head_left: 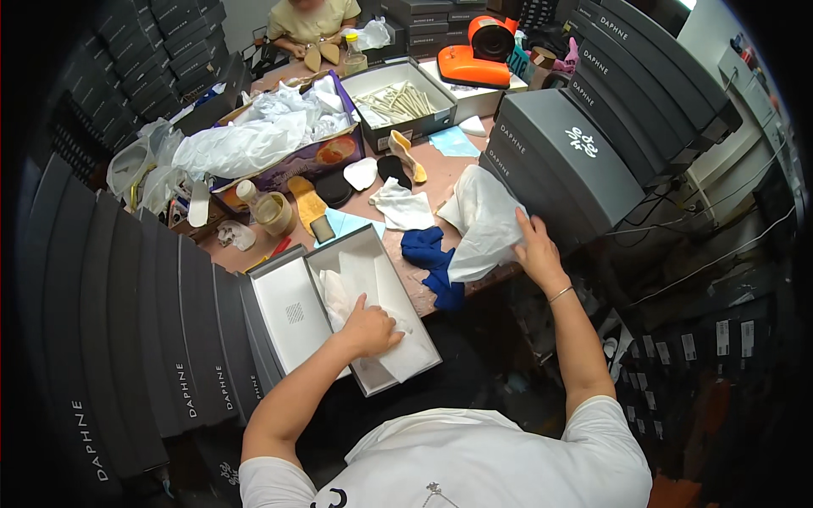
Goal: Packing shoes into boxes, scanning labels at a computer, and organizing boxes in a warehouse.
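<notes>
In front of me a grey shoe box (395, 284) stands with crumpled white tissue paper (334, 296) inside. My left hand (370, 330) reaches into it, fingers apart, touching the paper. At the table's right side my right hand (539, 252) grips the edge of a white tissue-paper bundle (484, 224); whatever the bundle contains is hidden. A grey box lid (292, 306), white inside, sits against the box's left side. Between box and bundle, a dark blue cloth (436, 258) hangs partly over the table edge, beside a white rag (402, 206).
Stacked grey shoe boxes rise on the left (144, 322) and right (559, 161). Farther back are a carton (292, 161) of white paper, a box of pale sticks (394, 102) and an orange machine (478, 63). A glue bottle (269, 210) stands left. Across the table, another person holds beige shoes (322, 55).
</notes>
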A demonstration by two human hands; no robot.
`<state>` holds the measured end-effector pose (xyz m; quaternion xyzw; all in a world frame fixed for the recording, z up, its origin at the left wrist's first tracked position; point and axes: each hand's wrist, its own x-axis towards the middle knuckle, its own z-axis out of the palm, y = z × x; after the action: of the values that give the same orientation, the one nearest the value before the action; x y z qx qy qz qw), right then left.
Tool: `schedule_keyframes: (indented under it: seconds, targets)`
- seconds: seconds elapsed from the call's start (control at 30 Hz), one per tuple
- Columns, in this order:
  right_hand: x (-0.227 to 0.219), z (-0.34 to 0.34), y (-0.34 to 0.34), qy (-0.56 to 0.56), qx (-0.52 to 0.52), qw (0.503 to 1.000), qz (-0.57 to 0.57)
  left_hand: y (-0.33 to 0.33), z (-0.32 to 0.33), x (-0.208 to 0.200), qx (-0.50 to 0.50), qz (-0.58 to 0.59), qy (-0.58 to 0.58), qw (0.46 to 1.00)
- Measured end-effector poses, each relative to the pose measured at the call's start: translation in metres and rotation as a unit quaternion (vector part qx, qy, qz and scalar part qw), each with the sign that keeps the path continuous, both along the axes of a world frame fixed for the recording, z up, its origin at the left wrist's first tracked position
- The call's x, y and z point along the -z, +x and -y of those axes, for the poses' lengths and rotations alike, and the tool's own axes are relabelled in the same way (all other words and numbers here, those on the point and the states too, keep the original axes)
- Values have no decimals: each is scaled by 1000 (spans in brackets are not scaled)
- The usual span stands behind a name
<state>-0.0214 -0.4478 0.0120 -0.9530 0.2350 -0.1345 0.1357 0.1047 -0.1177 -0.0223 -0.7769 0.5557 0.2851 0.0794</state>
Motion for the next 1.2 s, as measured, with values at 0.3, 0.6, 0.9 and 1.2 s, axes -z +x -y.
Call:
schedule_keyframes:
  seconds: [0.3, 0.6, 0.9, 1.2]
  targets:
    - [-109, 45, 126, 88, -157, 956, 232, 30, 52, -33, -459, -523, -425, 578]
    - [-162, -177, 8, 227, -572, 786, 51, 1, 74, 12, -346, -827, -363, 253]
    - [-64, -96, -67, 812, -202, 511, 197, -5, 4, -62, -283, -483, -479, 676]
    - [-31, -178, 28, 701, -147, 688, 117, -44, 50, 12, -530, -498, -621, 293]
